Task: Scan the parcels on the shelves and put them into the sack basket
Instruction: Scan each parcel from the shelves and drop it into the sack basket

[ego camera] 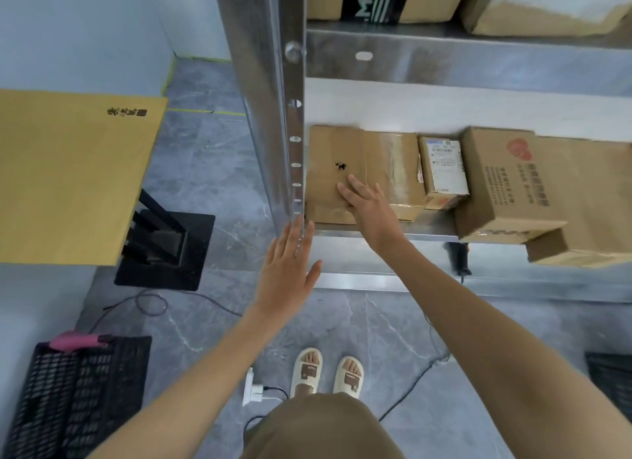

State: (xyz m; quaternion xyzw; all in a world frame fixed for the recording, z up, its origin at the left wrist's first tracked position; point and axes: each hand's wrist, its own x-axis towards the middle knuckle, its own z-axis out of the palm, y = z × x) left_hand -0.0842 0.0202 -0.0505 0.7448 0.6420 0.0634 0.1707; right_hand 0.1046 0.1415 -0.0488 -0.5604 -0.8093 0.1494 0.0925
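A flat brown cardboard parcel (337,166) lies at the left end of the lower metal shelf (376,231). My right hand (367,203) rests on its top with fingers straight and spread. My left hand (289,267) hovers flat and open just in front of the shelf post (273,116), holding nothing. Beside the flat parcel stands a small labelled box (443,169), then a large printed carton (533,185). A black handheld scanner (460,258) hangs at the shelf's front edge. The black mesh basket (78,397) sits on the floor at the lower left.
More cartons (403,0) fill the upper shelf. A yellow-topped table (68,171) on a black stand (164,250) is to the left. A pink tool (80,340) lies on the basket rim. Cables and a white power strip (251,388) cross the grey floor by my feet.
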